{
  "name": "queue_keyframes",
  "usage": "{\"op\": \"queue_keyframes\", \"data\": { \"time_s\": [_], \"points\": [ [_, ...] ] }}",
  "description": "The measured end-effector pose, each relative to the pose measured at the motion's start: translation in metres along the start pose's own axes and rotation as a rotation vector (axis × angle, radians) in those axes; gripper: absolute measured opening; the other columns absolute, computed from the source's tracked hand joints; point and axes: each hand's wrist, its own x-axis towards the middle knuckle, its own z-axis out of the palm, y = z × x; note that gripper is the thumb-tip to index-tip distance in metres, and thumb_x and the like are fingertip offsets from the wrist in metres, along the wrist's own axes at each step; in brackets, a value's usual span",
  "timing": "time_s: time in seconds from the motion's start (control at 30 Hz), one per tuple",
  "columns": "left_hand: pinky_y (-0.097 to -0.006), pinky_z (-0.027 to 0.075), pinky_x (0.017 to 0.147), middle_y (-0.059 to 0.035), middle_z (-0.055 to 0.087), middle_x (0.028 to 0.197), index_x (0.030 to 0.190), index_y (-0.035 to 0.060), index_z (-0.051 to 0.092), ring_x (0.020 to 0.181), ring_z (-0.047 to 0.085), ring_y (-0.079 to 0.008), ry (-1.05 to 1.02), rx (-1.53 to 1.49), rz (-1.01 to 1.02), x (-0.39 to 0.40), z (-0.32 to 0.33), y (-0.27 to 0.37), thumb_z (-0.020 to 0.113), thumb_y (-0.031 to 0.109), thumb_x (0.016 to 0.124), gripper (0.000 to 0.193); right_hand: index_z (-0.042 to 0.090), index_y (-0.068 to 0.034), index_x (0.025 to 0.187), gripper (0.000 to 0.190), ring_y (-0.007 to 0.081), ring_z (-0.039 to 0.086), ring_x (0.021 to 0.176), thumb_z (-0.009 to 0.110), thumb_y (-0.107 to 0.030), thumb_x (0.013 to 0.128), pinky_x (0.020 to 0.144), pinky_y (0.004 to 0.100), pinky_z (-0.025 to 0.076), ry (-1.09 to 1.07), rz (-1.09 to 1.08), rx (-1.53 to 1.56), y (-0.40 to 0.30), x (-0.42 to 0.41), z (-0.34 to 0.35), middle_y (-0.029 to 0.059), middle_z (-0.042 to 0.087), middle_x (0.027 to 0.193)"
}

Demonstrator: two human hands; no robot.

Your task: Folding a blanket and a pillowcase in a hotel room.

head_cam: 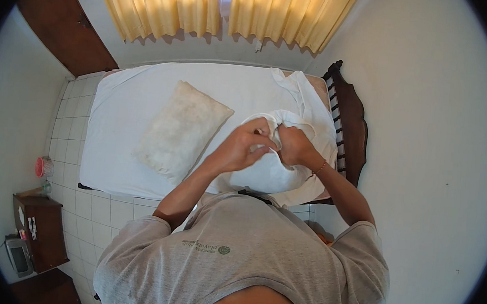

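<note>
Before my body, over the bed, is a bulky white pillowcase [263,174] with its hemmed mouth gaping upward. My left hand [244,143] pinches the rim of that mouth between thumb and fingers. On the other side of the opening, my right hand [297,145] is curled at the cloth, its fingertips partly hidden by the fabric. What fills the pillowcase is mostly out of sight. To the left of my hands, a bare, stained off-white pillow [185,130] lies aslant on the white bed sheet [117,120].
A dark wooden headboard [355,126] stands at the right, where the sheet is rumpled and bares some mattress [319,89]. Yellow curtains [160,8] hang beyond the bed. On the left are a brown door [65,13], a pink-and-white basket [44,167] and a wooden cabinet [44,230].
</note>
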Motion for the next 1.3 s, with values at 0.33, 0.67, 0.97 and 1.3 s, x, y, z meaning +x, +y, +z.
{"op": "queue_keyframes", "data": {
  "time_s": [0.33,0.67,0.97,1.3],
  "points": [
    [-0.0305,0.047,0.083,-0.0043,0.059,0.115,0.118,0.0074,0.062,0.098,0.057,-0.0144,0.586,-0.267,-0.722,-0.120,-0.047,-0.215,0.062,0.024,0.092,0.030,0.059,0.005,0.114,0.038,0.0220,0.064,0.088,0.064,-0.010,0.080,0.084,0.0338,0.050,0.831,-0.013,0.650,0.028,-0.107,-0.114,0.0104,0.067,0.101],
    [-0.0439,0.036,0.106,-0.0097,0.034,0.152,0.148,0.0132,0.030,0.133,0.041,-0.0254,0.644,-0.820,-0.819,-0.120,-0.070,-0.314,0.041,0.056,0.096,0.068,0.060,0.002,0.115,0.033,0.0149,0.062,0.092,0.057,-0.018,0.090,0.083,0.0301,0.050,1.224,0.383,1.057,0.105,-0.229,-0.125,0.0056,0.066,0.103],
    [-0.0360,0.051,0.089,-0.0110,0.063,0.119,0.130,0.0027,0.052,0.104,0.062,-0.0245,0.732,-1.037,-0.839,-0.159,-0.079,-0.349,0.048,0.027,0.097,0.041,0.060,0.000,0.118,0.034,0.0127,0.061,0.095,0.051,-0.025,0.097,0.082,0.0276,0.050,0.974,0.521,1.373,0.092,-0.191,-0.051,0.0041,0.065,0.103],
    [-0.0444,0.042,0.102,-0.0062,0.057,0.130,0.132,0.0117,0.054,0.122,0.050,-0.0225,0.269,-0.947,-1.518,-0.332,0.033,-0.364,0.059,0.045,0.091,0.053,0.057,0.002,0.122,0.035,0.0149,0.061,0.100,0.059,-0.017,0.092,0.088,0.0288,0.047,0.791,0.367,1.143,0.059,-0.152,-0.009,0.0066,0.065,0.111]
  ]
}}
